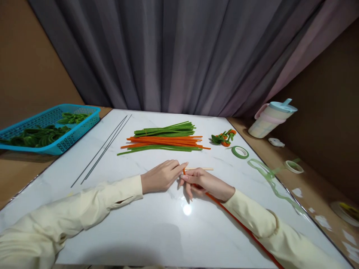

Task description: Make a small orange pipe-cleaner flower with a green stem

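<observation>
My right hand [206,183] rests on the white marble table [140,224], fingers closed around a thin wooden stick [203,169] and the end of a long orange pipe cleaner [241,224] that trails back under my right forearm. My left hand [161,175] lies beside it, fingers together and extended, the fingertips pinching the orange end at the stick. Both sleeves are pale yellow.
A pile of green and orange pipe cleaners [165,140] lies farther back. Two thin metal wires [102,149] lie at left. A blue basket [50,129] holds green pieces. Small finished flowers [224,137], green tape rolls [240,151], loose tape strip [269,179] and a cup [270,117] sit right.
</observation>
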A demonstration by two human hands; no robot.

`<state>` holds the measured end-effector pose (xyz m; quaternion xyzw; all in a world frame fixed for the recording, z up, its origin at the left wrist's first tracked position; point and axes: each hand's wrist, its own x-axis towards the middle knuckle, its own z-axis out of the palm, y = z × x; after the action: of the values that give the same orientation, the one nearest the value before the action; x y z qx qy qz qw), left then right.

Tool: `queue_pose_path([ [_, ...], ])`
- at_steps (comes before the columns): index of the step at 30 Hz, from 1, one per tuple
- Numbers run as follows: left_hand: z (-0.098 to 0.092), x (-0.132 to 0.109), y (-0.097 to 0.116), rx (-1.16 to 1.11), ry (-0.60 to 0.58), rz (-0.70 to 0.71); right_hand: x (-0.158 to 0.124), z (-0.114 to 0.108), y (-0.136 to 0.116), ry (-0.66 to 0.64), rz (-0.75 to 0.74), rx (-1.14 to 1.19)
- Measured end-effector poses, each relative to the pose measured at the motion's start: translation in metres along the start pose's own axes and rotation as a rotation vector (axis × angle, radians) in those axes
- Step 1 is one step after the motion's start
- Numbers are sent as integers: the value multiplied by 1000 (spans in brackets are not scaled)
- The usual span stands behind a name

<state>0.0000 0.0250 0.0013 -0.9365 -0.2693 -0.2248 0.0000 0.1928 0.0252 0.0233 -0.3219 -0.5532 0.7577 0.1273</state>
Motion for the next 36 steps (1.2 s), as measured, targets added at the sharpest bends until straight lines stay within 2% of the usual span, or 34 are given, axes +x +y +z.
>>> queue_pose_path([
  [7, 3, 0, 0, -25, 15, -53, 2, -3, 5, -14, -15, 26],
  [15, 9, -1, 0, -55, 60, -107, 4, -3, 7, 37, -19, 35],
  [21, 9, -2, -1, -16, 95, -56, 4, -3, 7, 43, -19, 13],
  [29, 4, 0, 1, 97, 59, 2, 1, -2, 0, 40, -17, 6],
  [32, 5, -1, 1, 130, 72, 0, 1, -1, -2, 71, -23, -71],
  [36, 10, -3, -2, 138, 114, -15, 3, -2, -5, 126, -95, -366],
])
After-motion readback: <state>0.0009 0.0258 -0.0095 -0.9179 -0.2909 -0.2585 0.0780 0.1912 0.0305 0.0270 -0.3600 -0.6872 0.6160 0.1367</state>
